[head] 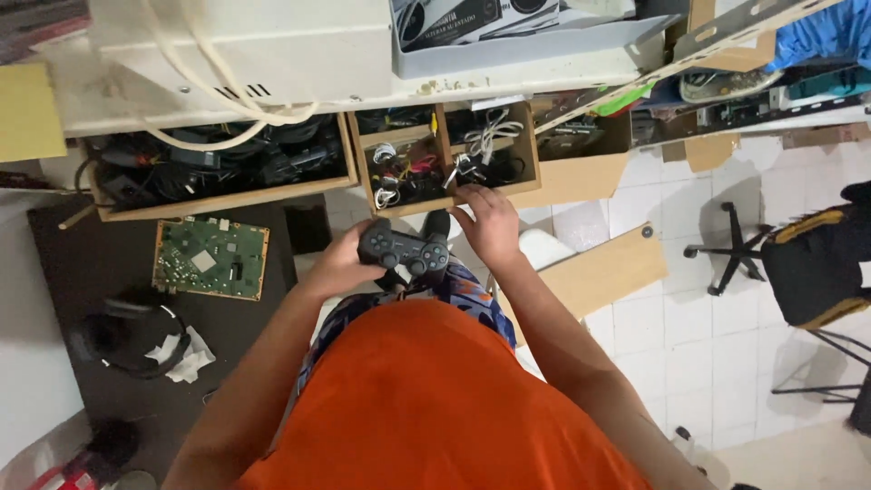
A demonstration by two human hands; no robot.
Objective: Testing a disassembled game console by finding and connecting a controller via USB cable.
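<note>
My left hand [340, 263] grips the left side of a black game controller [405, 250], held in front of my orange shirt. My right hand [490, 222] rests palm down, fingers slightly curled, on the front edge of an open wooden drawer [445, 204]; its side is close to the controller's right grip, and I cannot tell whether it touches it. The drawer is split into compartments full of coiled cables and small parts.
A wider open drawer [222, 195] of dark cables sits to the left. A green circuit board [211, 258], black headphones [136, 336] and crumpled paper [186, 358] lie on a dark table. A black office chair [807, 263] stands on the white tiled floor at right.
</note>
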